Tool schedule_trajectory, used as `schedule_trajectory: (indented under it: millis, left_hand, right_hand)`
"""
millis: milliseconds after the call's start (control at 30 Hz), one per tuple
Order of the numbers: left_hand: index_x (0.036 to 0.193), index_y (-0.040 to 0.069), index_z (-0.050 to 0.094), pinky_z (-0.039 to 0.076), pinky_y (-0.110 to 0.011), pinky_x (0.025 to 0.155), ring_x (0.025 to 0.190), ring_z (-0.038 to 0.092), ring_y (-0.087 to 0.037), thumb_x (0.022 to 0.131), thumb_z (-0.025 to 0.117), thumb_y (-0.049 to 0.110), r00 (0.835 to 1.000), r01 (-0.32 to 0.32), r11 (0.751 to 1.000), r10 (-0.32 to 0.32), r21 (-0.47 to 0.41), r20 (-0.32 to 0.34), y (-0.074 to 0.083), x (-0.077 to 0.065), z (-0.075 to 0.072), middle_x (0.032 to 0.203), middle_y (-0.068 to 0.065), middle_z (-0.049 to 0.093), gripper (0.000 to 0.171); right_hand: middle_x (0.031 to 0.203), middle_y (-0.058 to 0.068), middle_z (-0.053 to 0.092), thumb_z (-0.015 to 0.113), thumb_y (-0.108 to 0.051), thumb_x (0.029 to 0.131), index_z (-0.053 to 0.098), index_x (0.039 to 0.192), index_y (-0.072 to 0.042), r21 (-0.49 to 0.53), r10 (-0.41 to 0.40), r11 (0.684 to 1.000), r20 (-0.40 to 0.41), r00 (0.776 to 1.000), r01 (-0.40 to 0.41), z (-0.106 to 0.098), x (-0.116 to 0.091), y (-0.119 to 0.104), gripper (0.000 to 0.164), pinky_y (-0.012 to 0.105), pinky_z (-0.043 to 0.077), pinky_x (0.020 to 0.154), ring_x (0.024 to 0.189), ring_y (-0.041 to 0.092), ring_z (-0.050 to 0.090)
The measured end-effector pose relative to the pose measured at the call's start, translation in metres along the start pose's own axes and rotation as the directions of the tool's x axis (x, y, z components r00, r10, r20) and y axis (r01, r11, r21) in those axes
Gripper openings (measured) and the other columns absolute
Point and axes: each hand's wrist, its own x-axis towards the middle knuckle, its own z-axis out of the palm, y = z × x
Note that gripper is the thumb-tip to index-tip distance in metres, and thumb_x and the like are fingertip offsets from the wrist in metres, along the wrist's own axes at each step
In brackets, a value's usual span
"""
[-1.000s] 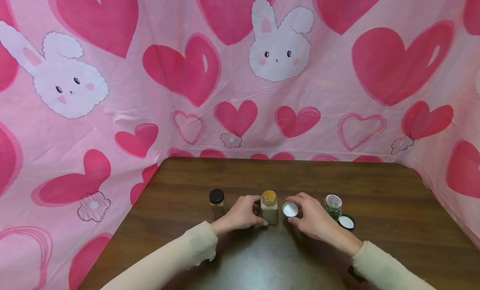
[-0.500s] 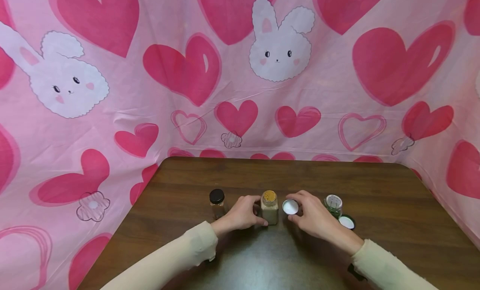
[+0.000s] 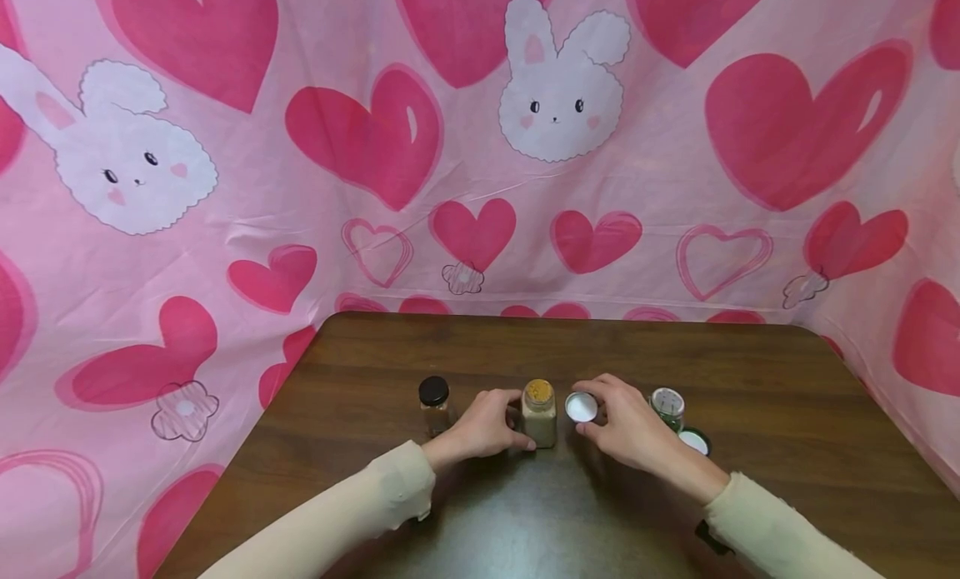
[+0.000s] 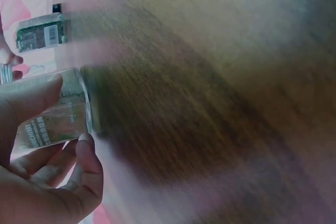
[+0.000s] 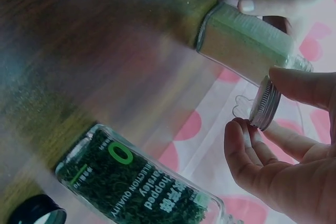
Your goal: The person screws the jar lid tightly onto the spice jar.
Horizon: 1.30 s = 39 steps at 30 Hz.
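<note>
A square glass jar of tan powder [image 3: 540,429] stands upright on the table in the head view, its mouth uncovered and yellowish at the top. My left hand [image 3: 483,425] grips it from the left, thumb on the near side; printed lettering on the jar [image 4: 58,121] shows in the left wrist view. Just right of the jar, my right hand [image 3: 626,425] pinches a round screw lid [image 3: 581,407] between thumb and fingers, white inside facing up toward the head camera. In the right wrist view the lid's ridged metal edge [image 5: 266,103] shows near the jar's mouth.
Right of my right hand stands a glass jar of chopped parsley [image 3: 666,408], with a dark-rimmed lid [image 3: 695,441] lying beside it. A black-capped jar [image 3: 434,396] stands left, behind my left wrist. A pink heart-print cloth [image 3: 480,162] hangs behind the brown table [image 3: 525,521].
My right hand has shifted slightly away from me and up with the lid. The left hand and the jar it grips have stayed in place.
</note>
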Motion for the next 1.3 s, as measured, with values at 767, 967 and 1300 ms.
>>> schedule_trajectory:
  millis: [767,967,1300]
  left_hand:
    - [0.130,0.010,0.071,0.056,-0.030,0.083,0.092,0.068,-0.010,0.078,0.097,0.019,0.999,0.033,0.999,-0.033,-0.014,0.001,-0.002,0.001,0.000,0.118,0.000,0.075,0.058]
    - [0.128,0.009,0.072,0.056,-0.031,0.083,0.094,0.070,-0.013,0.077,0.097,0.017,1.000,0.028,0.999,-0.028,-0.017,-0.010,-0.001,0.000,0.001,0.118,-0.002,0.075,0.057]
    - [0.129,0.008,0.071,0.056,-0.032,0.084,0.096,0.070,-0.014,0.078,0.097,0.018,0.999,0.032,0.999,-0.032,-0.021,-0.006,-0.001,-0.001,0.000,0.119,-0.002,0.075,0.058]
  right_hand:
    - [0.114,0.012,0.067,0.088,-0.003,0.084,0.070,0.126,0.003,-0.002,-0.041,0.999,-0.022,0.999,0.041,-0.009,0.006,-0.009,0.046,0.046,0.057,0.082,0.095,0.025,0.064]
    - [0.113,0.011,0.067,0.088,-0.004,0.083,0.071,0.125,0.003,-0.011,-0.053,0.999,-0.030,0.998,0.053,-0.010,0.007,-0.011,0.046,0.044,0.055,0.080,0.094,0.024,0.063]
    - [0.113,0.010,0.067,0.088,-0.005,0.083,0.071,0.125,0.003,-0.015,-0.068,0.998,-0.022,0.997,0.067,-0.011,0.010,-0.014,0.046,0.044,0.056,0.080,0.094,0.023,0.063]
